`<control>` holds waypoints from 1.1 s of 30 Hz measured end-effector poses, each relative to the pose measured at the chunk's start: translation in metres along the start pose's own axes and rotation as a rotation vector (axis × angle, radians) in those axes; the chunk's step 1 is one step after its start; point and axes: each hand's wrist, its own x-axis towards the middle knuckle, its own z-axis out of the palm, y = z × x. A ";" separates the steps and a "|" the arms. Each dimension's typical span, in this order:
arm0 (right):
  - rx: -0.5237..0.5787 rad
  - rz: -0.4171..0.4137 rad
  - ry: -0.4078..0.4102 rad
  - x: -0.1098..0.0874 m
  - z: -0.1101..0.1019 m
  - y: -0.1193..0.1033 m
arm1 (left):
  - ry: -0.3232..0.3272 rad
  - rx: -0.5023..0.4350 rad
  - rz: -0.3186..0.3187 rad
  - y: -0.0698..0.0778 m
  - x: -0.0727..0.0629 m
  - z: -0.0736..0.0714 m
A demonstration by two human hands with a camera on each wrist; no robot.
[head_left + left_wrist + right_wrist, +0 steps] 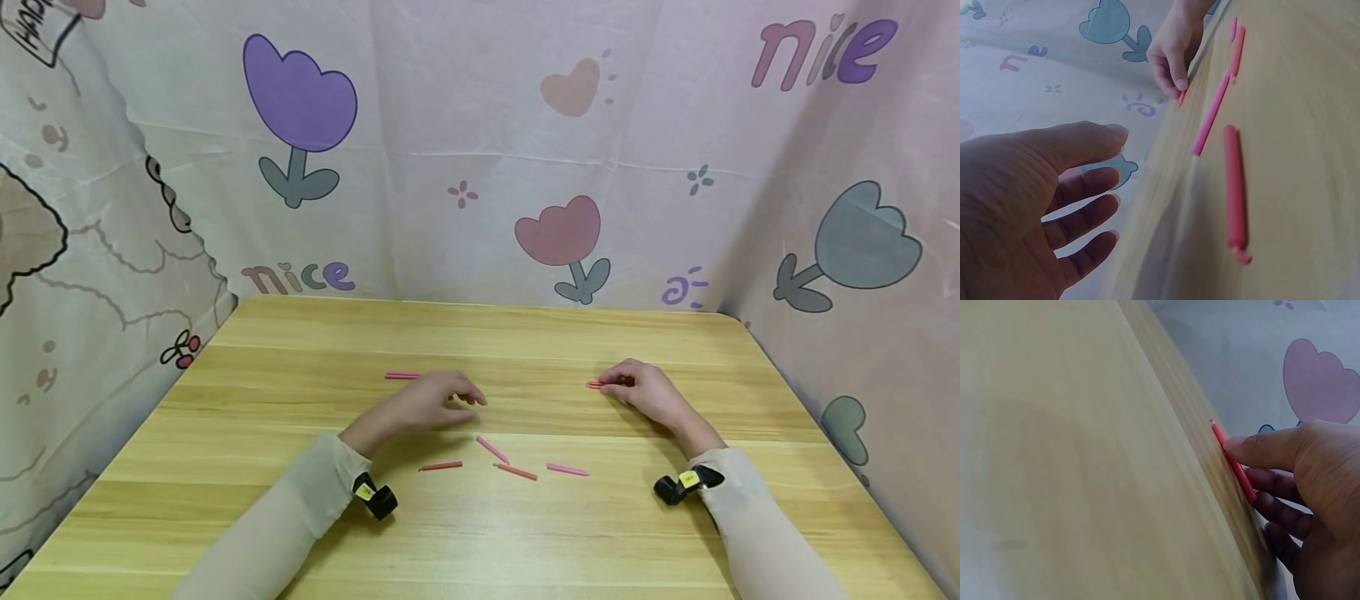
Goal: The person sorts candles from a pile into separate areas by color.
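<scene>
My right hand (647, 392) is at the right of the table and pinches a thin red candle (1233, 461) between thumb and fingers, low over the wooden surface. Toward the left, my left hand (433, 402) hovers with its fingers loosely spread and nothing between them. Just beyond it lies a pink candle (402, 376), partly hidden by that hand. In front of the left hand lie a red candle (441, 467) with a short wick, a slanted pink candle (491, 448), another red candle (517, 472) whose end meets the pink one, and a pink candle (567, 470).
Everything lies on a light wooden table (480, 542). Behind it and along both sides hangs a pale cloth (435, 92) printed with flowers and words. A small black wrist camera (375, 497) sits on the left sleeve, and a second black camera (678, 486) on the right.
</scene>
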 end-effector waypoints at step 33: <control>0.007 -0.028 0.018 0.001 0.003 0.001 | -0.157 0.096 0.178 0.010 0.009 0.035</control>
